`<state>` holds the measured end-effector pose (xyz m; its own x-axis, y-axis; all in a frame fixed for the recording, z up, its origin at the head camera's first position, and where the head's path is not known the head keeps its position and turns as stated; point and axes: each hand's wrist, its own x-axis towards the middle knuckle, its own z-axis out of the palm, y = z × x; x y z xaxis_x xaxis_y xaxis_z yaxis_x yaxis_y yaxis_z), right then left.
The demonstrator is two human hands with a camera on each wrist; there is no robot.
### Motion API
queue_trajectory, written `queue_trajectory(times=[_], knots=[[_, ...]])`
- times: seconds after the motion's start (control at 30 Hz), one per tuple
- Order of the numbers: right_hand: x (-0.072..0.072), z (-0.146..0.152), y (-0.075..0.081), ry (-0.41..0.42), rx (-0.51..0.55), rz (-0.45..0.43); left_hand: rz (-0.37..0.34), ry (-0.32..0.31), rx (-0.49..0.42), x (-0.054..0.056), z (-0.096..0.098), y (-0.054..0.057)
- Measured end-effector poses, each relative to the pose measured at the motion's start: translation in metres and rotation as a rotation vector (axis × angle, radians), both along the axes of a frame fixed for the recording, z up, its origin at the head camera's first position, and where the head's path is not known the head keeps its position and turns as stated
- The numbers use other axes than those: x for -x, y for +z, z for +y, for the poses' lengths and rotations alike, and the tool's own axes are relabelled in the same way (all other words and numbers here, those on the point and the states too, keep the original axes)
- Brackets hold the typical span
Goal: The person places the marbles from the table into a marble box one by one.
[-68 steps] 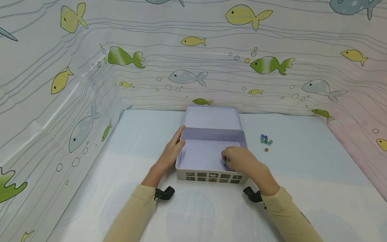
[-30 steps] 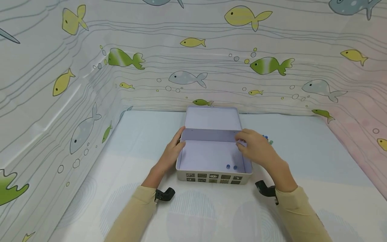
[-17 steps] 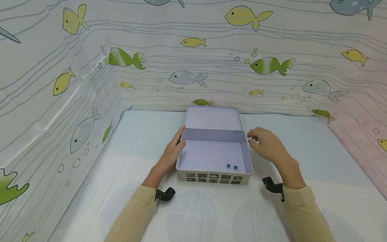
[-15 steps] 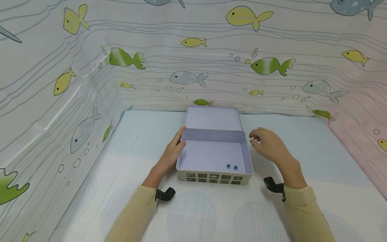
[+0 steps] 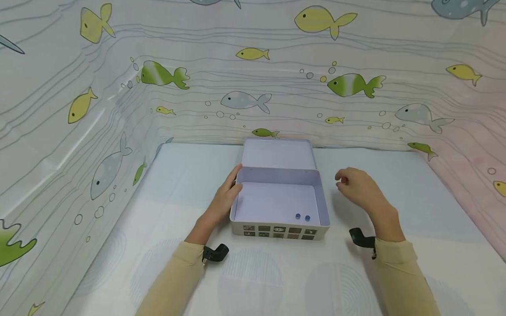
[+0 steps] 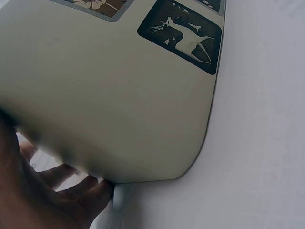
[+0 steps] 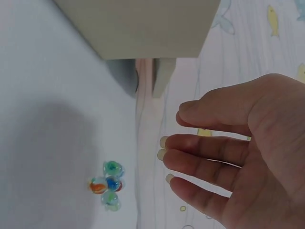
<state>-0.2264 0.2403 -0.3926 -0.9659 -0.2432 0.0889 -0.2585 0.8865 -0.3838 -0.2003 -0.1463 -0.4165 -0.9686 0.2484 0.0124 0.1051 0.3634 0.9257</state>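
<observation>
A pale lilac-lined tin box [image 5: 272, 199] stands on the cloth with its hinged lid [image 5: 278, 153] raised at the back. Two blue glass marbles [image 5: 307, 218] lie inside near the front right corner. My left hand [image 5: 221, 197] grips the box's left wall, thumb at the rim and fingers along the outside. To the right of the box, my right hand [image 5: 361, 186] hovers with relaxed, slightly bent fingers and nothing between them. Several glass marbles [image 7: 113, 183], green, blue and orange, sit on the cloth below it in the right wrist view; in the head view that hand hides them.
A light blue and white cloth [image 5: 178, 175] covers the table. Fish-printed sheeting [image 5: 205, 66] rises as walls at the back and sides. Each wrist wears a black camera mount [image 5: 216, 253].
My right hand has lifted out of the box and moved right, over the loose marbles. Two blue marbles are now uncovered in the box. My left hand keeps its place.
</observation>
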Motion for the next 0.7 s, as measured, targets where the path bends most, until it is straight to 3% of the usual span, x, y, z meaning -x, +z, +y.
queue_trajectory(times=[0.23, 0.43, 0.7], knots=[[0.007, 0.014, -0.015, -0.044, -0.013, -0.056, 0.067, 0.034, -0.008, 0.019, -0.004, -0.038], [0.011, 0.024, -0.026, -0.096, -0.044, -0.122, 0.062, 0.038, -0.011, 0.019, -0.004, -0.038], [0.013, 0.030, -0.034, -0.106, -0.069, -0.171, 0.065, 0.029, -0.014, 0.020, -0.004, -0.038]])
